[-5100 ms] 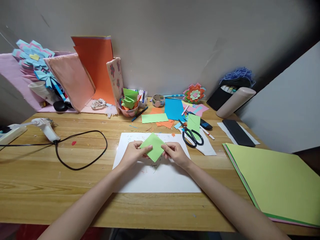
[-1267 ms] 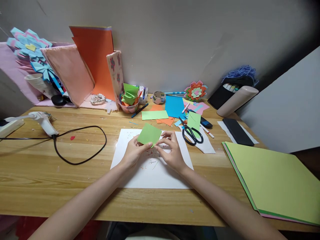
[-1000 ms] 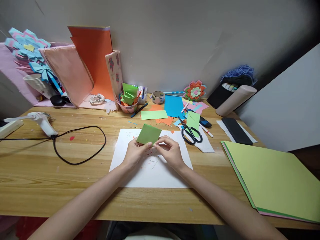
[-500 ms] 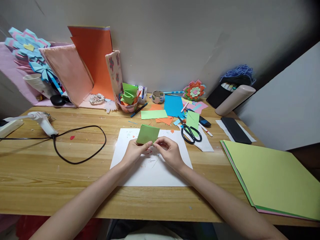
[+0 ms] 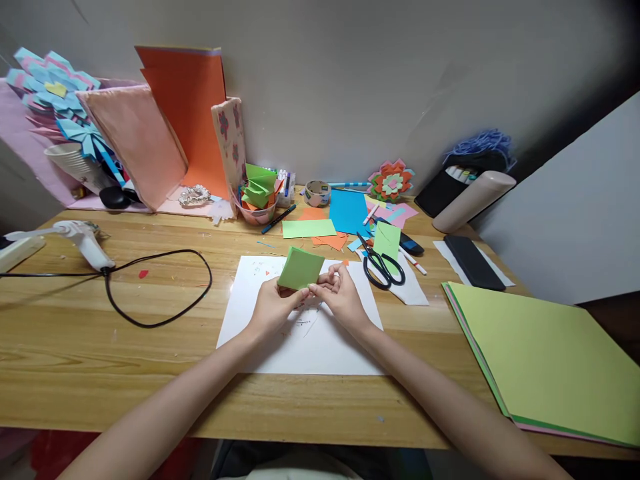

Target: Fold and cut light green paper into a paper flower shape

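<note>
- Tilted back we see it now: the green square (image 5: 301,267) faced us as a diamond five seconds ago, and the right hand (image 5: 343,300) has come round from its side corner to the near right one.
- It sits at the centre of our clock, held above the far part of the white sheet (image 5: 310,353), which perhaps serves as a working mat.
- Our left hand (image 5: 273,303) is clamped on that square, thumb at the near edge, fingers behind, presumably to steady it and spare the other hand.
- Over on the right, thumb tip at the corner, other fingers lifted and curled; whether they pinch paper, we cannot tell.
- Out at 3 o'clock lie the black scissors (image 5: 384,270), handles toward us, likely parked for easy reach.
- Now containers: at 11 o'clock a pink bowl (image 5: 256,217) brims with folded green pieces (image 5: 260,187) and orange ones (we can't count them, they're packed so tight).
- At 10 o'clock, a fabric organizer (image 5: 125,127) props orange sheets (image 5: 190,120) upright, probably keeping them flat.
- And at 2 o'clock, a black pouch (image 5: 433,193) holds pale-capped markers (image 5: 460,175), blue yarn (image 5: 480,148) spilling behind.
</note>
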`<state>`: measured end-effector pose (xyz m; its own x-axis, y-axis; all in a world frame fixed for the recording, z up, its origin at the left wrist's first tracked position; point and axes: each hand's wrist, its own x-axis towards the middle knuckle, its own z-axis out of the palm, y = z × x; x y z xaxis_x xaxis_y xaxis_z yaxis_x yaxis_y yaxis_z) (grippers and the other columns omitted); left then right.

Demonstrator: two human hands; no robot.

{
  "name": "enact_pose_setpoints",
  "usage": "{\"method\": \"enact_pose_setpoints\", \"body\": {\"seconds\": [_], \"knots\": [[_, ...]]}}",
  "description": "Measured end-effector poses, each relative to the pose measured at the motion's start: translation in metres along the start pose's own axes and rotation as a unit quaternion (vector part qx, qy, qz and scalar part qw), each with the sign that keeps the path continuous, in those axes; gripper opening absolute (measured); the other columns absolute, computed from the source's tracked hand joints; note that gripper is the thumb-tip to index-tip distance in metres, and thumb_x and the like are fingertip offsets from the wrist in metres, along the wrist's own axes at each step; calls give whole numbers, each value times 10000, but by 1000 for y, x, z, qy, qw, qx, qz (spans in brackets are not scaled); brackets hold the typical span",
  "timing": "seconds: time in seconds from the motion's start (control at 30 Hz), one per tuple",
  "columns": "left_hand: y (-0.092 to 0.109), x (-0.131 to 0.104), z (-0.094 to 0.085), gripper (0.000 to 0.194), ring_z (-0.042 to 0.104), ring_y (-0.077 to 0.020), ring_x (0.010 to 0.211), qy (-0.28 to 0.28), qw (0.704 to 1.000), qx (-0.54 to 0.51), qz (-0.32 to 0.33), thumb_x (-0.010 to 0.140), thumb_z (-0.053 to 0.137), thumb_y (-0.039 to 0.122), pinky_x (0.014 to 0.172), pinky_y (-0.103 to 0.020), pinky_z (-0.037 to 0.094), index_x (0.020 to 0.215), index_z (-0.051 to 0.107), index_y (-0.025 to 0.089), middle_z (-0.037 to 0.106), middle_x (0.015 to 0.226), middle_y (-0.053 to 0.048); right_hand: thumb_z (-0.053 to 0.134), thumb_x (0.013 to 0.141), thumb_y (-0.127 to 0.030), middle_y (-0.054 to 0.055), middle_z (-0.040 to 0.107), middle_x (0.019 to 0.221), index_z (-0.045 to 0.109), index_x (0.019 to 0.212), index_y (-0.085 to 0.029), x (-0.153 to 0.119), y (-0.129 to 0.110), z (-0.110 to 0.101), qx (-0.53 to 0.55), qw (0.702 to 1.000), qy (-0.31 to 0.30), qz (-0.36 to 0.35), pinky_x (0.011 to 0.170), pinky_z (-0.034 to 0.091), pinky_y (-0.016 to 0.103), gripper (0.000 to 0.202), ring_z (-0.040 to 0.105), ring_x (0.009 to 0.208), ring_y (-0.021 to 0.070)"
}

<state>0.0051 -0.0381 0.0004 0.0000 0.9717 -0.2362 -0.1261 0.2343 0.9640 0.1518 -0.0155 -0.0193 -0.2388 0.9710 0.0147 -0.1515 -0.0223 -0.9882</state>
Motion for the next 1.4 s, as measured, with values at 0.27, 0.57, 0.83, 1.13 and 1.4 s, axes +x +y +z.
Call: {"method": "enact_pose_setpoints", "body": {"seconds": [0.27,0.57,0.83,1.13,1.4], "knots": [[0,2,-6,354,592,-142,555,-23,996,-72,-47,524,791,318,557,-257,484,733,622,88,637,613,-50,633,744,-365,-8,560,701,539,783,-172,4,-6,-8,-53,992,-109,30,593,447,243,218,538,633,110],[-5,5,-6,319,562,-113,523,-28,997,-57,-34,526,788,268,511,-223,448,710,583,107,604,582,-7,614,720,-285,-53,469,550,502,634,-167,0,-8,-3,-78,994,-68,34,481,319,213,184,417,502,80],[9,5,-12,313,621,-159,583,-93,991,-9,-94,548,787,324,613,-288,514,694,667,74,670,658,-91,580,695,-276,-93,346,421,384,538,-191,-1,-3,-4,12,991,-77,110,385,176,198,265,258,368,45],[14,2,-8,183,573,-139,449,-95,993,63,-38,584,724,266,481,-234,461,563,624,114,611,476,-41,622,729,-371,-84,387,515,480,706,-165,-2,-7,-3,-28,985,-134,106,419,200,199,251,311,433,51],[6,2,-4,190,547,-142,401,-66,995,78,-18,571,716,257,416,-232,415,559,580,123,577,450,-16,586,769,-349,-71,378,543,472,694,-160,-7,-2,4,-80,990,-95,62,425,224,200,233,320,463,57]]}}
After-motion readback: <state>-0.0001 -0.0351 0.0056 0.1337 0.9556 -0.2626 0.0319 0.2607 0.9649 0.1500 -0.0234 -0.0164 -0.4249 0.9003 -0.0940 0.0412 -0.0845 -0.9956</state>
